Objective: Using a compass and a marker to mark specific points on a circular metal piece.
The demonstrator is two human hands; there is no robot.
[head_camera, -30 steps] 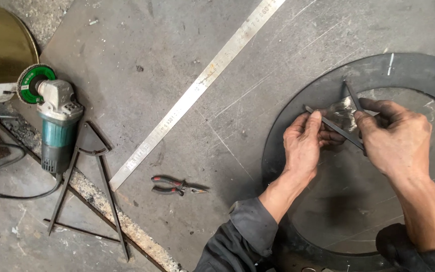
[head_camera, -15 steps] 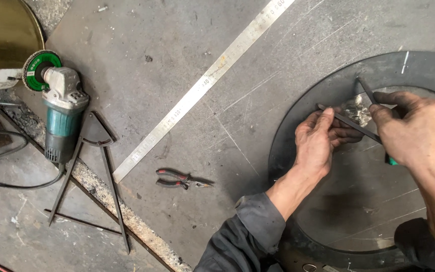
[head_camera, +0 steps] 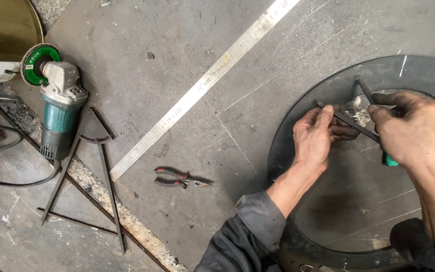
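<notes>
My left hand (head_camera: 318,136) pinches one leg of a dark metal divider (head_camera: 351,123) whose two thin legs spread over a large black metal ring (head_camera: 303,126) lying on the steel plate. My right hand (head_camera: 411,128) covers the divider's other leg near its joint and is closed around a tool with a green handle (head_camera: 389,161), of which only the end shows. Both hands rest on the ring's inner area.
A long steel ruler (head_camera: 202,85) lies diagonally across the plate. Red-handled pliers (head_camera: 177,177) lie below it. A teal angle grinder (head_camera: 56,108) with a green disc sits at the left beside a black triangular metal frame (head_camera: 84,171) and a cable.
The view has drifted, so everything sits slightly further right and lower. My hands stay on the divider; the right hand has closed further over its far leg.
</notes>
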